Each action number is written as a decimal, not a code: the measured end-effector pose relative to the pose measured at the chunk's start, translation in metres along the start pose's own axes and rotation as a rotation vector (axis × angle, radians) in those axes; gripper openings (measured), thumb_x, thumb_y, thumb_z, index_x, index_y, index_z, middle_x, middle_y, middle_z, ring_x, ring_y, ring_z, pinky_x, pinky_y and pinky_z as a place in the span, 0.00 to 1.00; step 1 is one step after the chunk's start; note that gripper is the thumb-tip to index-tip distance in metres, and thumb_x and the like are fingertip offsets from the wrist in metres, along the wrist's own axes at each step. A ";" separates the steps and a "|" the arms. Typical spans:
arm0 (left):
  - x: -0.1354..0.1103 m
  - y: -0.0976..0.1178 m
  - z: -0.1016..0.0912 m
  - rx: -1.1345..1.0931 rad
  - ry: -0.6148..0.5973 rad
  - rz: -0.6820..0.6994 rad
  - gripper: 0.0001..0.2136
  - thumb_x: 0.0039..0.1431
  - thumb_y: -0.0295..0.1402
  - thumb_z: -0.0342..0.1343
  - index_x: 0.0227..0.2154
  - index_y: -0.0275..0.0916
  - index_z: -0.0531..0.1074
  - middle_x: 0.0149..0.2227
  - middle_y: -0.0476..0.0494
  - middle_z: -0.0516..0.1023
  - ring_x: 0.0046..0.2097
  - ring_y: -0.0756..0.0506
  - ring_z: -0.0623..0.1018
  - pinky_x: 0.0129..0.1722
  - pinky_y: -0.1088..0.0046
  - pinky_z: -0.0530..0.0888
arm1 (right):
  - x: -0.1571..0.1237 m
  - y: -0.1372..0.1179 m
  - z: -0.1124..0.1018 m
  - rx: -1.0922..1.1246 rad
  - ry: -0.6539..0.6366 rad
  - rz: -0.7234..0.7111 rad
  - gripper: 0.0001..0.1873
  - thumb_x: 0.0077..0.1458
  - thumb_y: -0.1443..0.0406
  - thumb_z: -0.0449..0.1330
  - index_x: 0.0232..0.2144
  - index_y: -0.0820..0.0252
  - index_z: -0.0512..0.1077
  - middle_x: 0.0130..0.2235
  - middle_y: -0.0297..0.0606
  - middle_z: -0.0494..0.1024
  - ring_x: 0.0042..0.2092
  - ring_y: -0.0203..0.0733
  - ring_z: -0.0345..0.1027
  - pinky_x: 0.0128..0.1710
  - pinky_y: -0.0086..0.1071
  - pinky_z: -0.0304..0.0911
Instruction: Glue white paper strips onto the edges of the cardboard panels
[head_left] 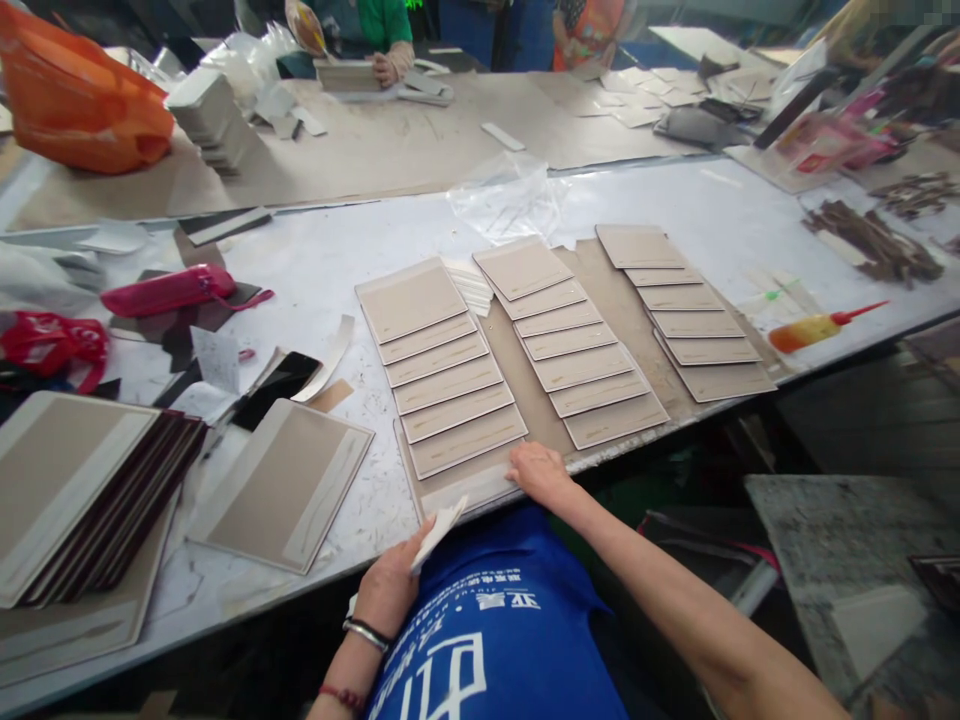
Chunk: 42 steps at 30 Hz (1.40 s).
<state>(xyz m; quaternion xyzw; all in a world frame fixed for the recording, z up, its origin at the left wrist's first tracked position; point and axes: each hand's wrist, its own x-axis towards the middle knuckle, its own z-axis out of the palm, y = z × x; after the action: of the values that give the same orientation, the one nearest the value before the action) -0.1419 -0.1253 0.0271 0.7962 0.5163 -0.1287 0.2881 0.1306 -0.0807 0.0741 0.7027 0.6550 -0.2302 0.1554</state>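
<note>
My left hand [390,580] is closed round a small bundle of thin white strips [441,530], held at the table's front edge. My right hand [538,472] rests at the near right corner of the closest beige panel [409,470], fingers curled together; whatever lies under the fingertips is hidden. A pale strip [469,492] lies along that panel's near edge. Beyond it, overlapping beige panels form a left row [450,385], a middle row [577,345] and a right row [694,310]. Most of their exposed edges carry a brownish glue-like streak.
A stack of dark-edged panels [82,500] and a single panel [281,485] lie at left, near a black phone [277,390] and a pink pouch [172,290]. A yellow-orange squeeze bottle [806,332] lies at right. Co-workers' hands [386,68] show across the table.
</note>
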 end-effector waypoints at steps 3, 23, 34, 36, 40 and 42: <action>0.000 0.001 -0.002 -0.024 -0.026 -0.009 0.24 0.58 0.24 0.42 0.58 0.46 0.56 0.36 0.44 0.77 0.37 0.48 0.76 0.39 0.76 0.70 | 0.000 0.001 0.003 0.005 0.008 0.000 0.10 0.52 0.61 0.58 0.34 0.60 0.73 0.40 0.42 0.75 0.44 0.44 0.67 0.40 0.31 0.60; 0.004 -0.001 -0.012 -0.033 -0.139 0.058 0.26 0.57 0.26 0.42 0.60 0.43 0.52 0.42 0.40 0.77 0.44 0.45 0.75 0.44 0.71 0.69 | -0.038 0.017 0.022 -0.055 0.325 0.163 0.13 0.58 0.65 0.50 0.44 0.63 0.68 0.44 0.47 0.72 0.46 0.45 0.64 0.44 0.34 0.60; 0.004 -0.001 -0.022 -0.031 -0.207 0.104 0.28 0.55 0.24 0.42 0.60 0.41 0.49 0.45 0.39 0.75 0.45 0.45 0.73 0.43 0.71 0.68 | -0.054 -0.027 0.092 0.004 0.449 -0.350 0.29 0.55 0.62 0.54 0.56 0.69 0.58 0.59 0.50 0.59 0.61 0.47 0.47 0.60 0.43 0.47; 0.002 -0.001 -0.021 -0.045 -0.187 0.106 0.27 0.56 0.25 0.42 0.60 0.41 0.50 0.43 0.39 0.76 0.44 0.44 0.74 0.42 0.70 0.68 | -0.050 -0.019 0.093 -0.026 0.446 -0.292 0.28 0.56 0.62 0.53 0.56 0.71 0.58 0.59 0.51 0.58 0.62 0.48 0.46 0.60 0.43 0.47; 0.000 0.004 -0.022 -0.022 -0.131 0.085 0.26 0.57 0.27 0.43 0.60 0.40 0.52 0.39 0.39 0.76 0.40 0.44 0.75 0.40 0.69 0.69 | -0.041 -0.004 0.097 -0.074 0.473 -0.295 0.27 0.56 0.64 0.52 0.56 0.73 0.58 0.59 0.54 0.57 0.62 0.49 0.44 0.60 0.43 0.46; -0.001 0.007 -0.022 0.009 -0.113 0.062 0.25 0.58 0.27 0.42 0.60 0.40 0.52 0.36 0.40 0.76 0.39 0.44 0.75 0.39 0.69 0.69 | -0.039 -0.001 0.101 -0.084 0.483 -0.312 0.28 0.56 0.64 0.53 0.56 0.73 0.58 0.60 0.54 0.56 0.62 0.50 0.42 0.60 0.44 0.45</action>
<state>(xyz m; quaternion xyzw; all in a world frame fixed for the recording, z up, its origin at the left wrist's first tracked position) -0.1382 -0.1156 0.0475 0.8045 0.4737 -0.1666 0.3172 0.1165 -0.1657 0.0094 0.6209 0.7822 -0.0500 -0.0135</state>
